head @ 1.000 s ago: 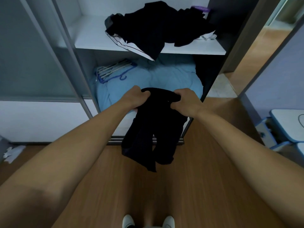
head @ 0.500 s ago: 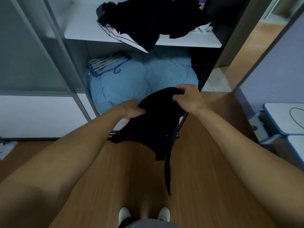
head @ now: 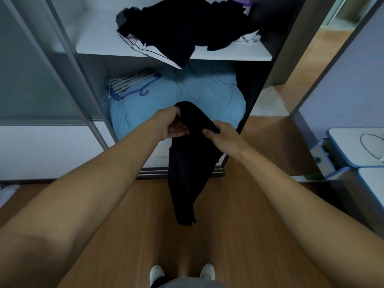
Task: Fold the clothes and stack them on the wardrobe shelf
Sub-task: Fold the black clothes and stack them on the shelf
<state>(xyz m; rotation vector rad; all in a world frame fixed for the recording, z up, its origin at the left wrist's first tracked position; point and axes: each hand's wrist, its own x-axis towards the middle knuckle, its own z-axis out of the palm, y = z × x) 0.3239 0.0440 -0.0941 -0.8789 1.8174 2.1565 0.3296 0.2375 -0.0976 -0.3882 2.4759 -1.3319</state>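
Black garment [head: 191,163], bunched and hanging in a narrow drape above the wooden floor [head: 239,225], held before the open wardrobe by both hands: the left hand [head: 169,124] curls its fingers round the top fold, and the right hand [head: 223,135] pinches the cloth just beside it between thumb and fingers. The step in hand appears to be the start of folding; the next move likely calls for drawing the hands apart to find the edges. An unfolded heap of dark clothes [head: 187,28] lies on the wardrobe shelf [head: 99,46], above a blue duvet [head: 207,96], so stacking room probably needs clearing.
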